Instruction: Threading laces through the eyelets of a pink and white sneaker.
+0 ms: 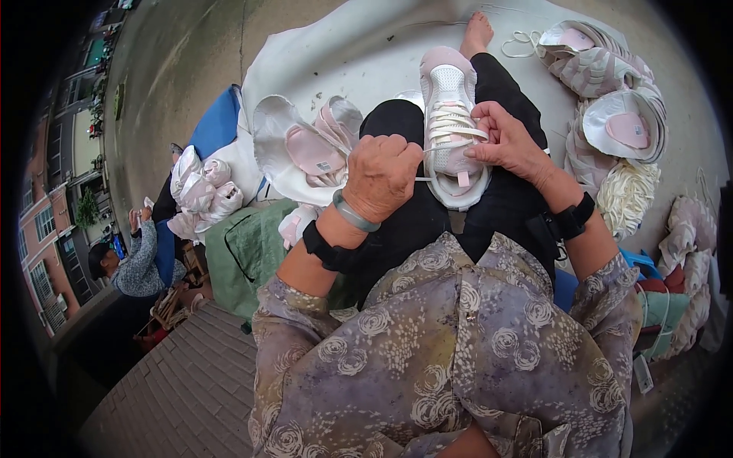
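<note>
A white and pale pink shoe upper [452, 80] rests on my lap between my thighs, toe pointing away from me. White flat shoelace [450, 122] crosses its front in several rows. My left hand [382, 174] is closed in a fist beside the shoe's left edge, pulling a length of the lace out to the left. On the opposite side, my right hand [508, 139] has thumb and forefinger pinched at the lace along the eyelet edge. The exact spot between those fingertips is partly hidden.
Stacked shoe uppers [599, 72] and a bundle of white laces [630, 191] lie on my right. More uppers [309, 149] sit on the pale sheet [359, 53] at my left, near a green sack [248, 248]. Another person [145, 263] sits farther left.
</note>
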Demonstrator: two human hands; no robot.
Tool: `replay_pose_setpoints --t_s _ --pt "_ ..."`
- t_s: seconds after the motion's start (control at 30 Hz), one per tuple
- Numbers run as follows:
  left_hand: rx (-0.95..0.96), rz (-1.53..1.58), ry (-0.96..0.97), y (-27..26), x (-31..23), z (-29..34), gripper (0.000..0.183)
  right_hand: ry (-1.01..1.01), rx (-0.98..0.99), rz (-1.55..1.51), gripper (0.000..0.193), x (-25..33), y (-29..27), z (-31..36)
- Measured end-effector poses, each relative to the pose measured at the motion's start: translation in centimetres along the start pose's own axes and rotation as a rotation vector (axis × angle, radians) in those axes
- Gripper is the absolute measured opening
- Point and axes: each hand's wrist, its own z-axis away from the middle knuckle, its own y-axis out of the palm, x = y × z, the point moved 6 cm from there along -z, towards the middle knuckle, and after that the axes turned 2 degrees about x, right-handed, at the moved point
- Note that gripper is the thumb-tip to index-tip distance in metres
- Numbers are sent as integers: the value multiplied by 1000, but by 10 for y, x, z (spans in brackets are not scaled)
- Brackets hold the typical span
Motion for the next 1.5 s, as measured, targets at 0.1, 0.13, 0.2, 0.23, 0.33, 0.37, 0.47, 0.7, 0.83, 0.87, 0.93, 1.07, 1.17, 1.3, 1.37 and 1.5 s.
replay_pose_setpoints --t_s 0.1,0.13,0.2,0.23,0.33,0.37,0.47,0.7,0.83,0.87,0.93,1.07,1.17,1.3,1.37,1.5 --pt "48 -29 88 -11 -9 8 11 -31 -53 88 53 0 2 1" --pt "61 -19 103 -13 -14 12 11 -39 -64 143 53 -1 2 0" --pt "68 -29 104 -16 -18 17 10 -43 -80 151 52 -3 0 0" --pt "75 -43 100 -19 -18 18 10 -49 -90 160 51 -1 0 -1" --pt "88 -94 31 -31 -5 26 9 -9 -108 202 48 2 -1 1" --pt "86 -96 31 -31 -7 27 9 -12 -108 204 48 1 0 1" --pt "55 -3 23 -27 -17 31 10 -47 -131 170 48 -1 -4 2" --pt "64 257 -72 -50 -35 9 11 -77 -137 177 52 -4 -14 13" --pt "182 597 -118 -61 -34 -3 11 -190 -189 73 35 15 -15 14" --pt "164 623 -117 -67 -32 -5 10 -257 -175 73 25 31 -3 14" --pt "165 636 -160 -78 -28 -9 10 -255 -25 105 29 50 25 10" --pt "101 669 -198 -85 -17 -12 4 -206 375 83 37 94 69 21" --pt "158 808 -307 -77 -8 -12 3 -202 275 -93 31 136 42 42" --pt "57 993 -406 -46 10 7 12 -485 151 -264 25 180 -15 70" --pt "22 1000 -447 -28 17 15 11 -534 38 -442 25 189 -47 81" --pt "17 824 -524 22 24 10 7 -632 -128 -529 26 211 -118 113"
